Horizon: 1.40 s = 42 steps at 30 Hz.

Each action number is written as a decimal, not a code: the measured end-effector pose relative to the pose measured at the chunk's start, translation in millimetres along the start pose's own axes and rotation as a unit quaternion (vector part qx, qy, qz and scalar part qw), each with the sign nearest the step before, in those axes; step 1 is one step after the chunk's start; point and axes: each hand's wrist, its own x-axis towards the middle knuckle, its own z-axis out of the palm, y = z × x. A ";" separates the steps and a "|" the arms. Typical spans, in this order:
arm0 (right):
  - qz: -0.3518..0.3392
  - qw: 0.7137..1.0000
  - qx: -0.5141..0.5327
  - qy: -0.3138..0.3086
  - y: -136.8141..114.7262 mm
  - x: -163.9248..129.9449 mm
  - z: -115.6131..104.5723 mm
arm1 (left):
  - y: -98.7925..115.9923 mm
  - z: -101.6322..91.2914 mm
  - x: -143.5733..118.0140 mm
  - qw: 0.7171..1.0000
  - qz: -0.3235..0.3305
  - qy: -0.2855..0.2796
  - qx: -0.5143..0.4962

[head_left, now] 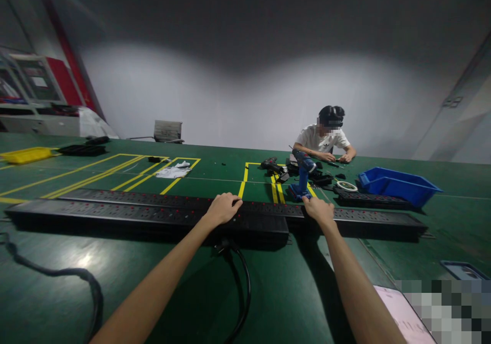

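Observation:
Two long black power strips lie side by side on the green table, with rows of sockets and small red marks. My left hand is curled over the front power strip, near its right part, and also covers some of the strip behind. Around the rear power strip, my right hand is closed, beside the base of an upright blue cordless drill. Its fingertips are partly hidden. Below my left hand, a black cable with a plug hangs toward me.
A blue bin stands at the right, behind a shorter black strip. Another drill lies farther back. Across the table sits a person. White paper, a yellow tray and a thick cable are leftward.

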 end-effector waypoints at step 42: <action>-0.025 0.998 0.053 0.033 -43.2 -11.1 9.2 | 5.6 0.0 -9.3 0.985 -0.154 0.066 0.044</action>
